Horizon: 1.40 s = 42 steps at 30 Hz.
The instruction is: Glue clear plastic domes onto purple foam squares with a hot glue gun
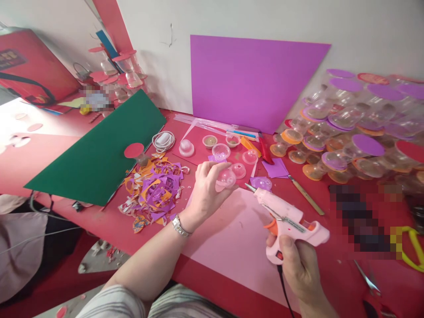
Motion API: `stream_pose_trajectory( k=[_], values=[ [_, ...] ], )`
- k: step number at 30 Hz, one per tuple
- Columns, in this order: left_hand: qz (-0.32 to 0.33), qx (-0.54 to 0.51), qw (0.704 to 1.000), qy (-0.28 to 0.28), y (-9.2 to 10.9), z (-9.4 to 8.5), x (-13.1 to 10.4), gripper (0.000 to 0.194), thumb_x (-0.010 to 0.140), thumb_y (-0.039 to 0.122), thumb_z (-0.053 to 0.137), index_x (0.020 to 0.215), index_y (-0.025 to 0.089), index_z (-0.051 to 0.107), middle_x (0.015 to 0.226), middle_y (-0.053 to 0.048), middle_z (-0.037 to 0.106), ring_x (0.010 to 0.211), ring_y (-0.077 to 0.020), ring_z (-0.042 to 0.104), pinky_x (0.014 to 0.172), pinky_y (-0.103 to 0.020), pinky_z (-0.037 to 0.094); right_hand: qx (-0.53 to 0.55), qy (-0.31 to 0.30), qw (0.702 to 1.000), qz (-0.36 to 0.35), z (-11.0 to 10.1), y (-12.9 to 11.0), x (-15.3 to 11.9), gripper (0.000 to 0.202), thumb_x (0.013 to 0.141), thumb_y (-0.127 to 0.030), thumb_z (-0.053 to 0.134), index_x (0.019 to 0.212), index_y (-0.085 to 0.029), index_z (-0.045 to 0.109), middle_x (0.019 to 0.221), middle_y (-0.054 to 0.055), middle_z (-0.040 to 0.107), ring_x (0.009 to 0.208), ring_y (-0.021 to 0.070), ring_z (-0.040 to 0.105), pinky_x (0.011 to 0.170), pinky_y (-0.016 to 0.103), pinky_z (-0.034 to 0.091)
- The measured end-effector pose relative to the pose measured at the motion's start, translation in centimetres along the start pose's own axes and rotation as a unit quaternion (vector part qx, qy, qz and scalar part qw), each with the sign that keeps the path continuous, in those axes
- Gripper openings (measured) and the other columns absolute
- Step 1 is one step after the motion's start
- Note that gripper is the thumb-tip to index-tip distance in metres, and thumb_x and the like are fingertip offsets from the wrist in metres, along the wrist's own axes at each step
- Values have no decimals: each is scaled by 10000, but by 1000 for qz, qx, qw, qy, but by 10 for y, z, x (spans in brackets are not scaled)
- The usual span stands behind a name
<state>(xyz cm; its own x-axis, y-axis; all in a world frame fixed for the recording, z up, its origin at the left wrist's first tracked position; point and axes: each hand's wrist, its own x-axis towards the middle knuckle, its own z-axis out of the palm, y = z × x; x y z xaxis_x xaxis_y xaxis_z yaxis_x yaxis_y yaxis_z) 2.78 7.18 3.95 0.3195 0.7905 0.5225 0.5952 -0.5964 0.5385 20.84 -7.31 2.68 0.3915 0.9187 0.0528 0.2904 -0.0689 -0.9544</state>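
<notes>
My right hand (303,265) grips a pink hot glue gun (280,210) by its handle, with a finger near the orange trigger. The gun's metal nozzle points left, toward my left hand (209,190). Between the thumb and fingers of that hand is a clear plastic dome (226,178), held above the edge of a pink sheet (228,234). Close behind it are another clear dome (237,170) and an open clear cup (221,152). A further dome (261,183) lies on a purple paper piece, just beyond the nozzle.
Paper scraps (159,190) are heaped at left, beside a green board (96,154). Clear hourglass-shaped pieces with coloured discs (351,119) are stacked at right. A wooden-handled tool (306,194) and yellow-handled scissors (412,249) lie on the red table. A purple sheet (251,84) leans on the wall.
</notes>
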Motion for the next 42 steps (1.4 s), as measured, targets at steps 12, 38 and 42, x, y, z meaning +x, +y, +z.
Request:
stream_pose_trajectory(
  k=[12,38,42],
  values=[
    [7,-71,995,67,-3,-5,3,484,798,462,749,1195,235,590,1116,-70,503,1077,-230,529,949,-412,494,-58,-140,983,108,-20,-13,15,540,804,-702,560,613,-199,596,514,5,587,480,143,533,488,267,419],
    [69,-165,984,18,11,6,-3,484,873,468,663,1282,242,538,1131,-80,594,1043,-205,576,919,-374,523,-474,94,872,-81,-97,25,-41,514,921,-620,394,1038,-172,617,906,156,733,798,316,699,715,437,545],
    [67,-186,980,0,13,5,-3,469,880,443,663,1274,224,533,1175,-92,595,1081,-207,574,936,-371,516,-619,110,775,-63,-134,47,-66,605,947,-562,325,1107,-58,620,864,248,684,758,400,647,645,509,502]
  ],
)
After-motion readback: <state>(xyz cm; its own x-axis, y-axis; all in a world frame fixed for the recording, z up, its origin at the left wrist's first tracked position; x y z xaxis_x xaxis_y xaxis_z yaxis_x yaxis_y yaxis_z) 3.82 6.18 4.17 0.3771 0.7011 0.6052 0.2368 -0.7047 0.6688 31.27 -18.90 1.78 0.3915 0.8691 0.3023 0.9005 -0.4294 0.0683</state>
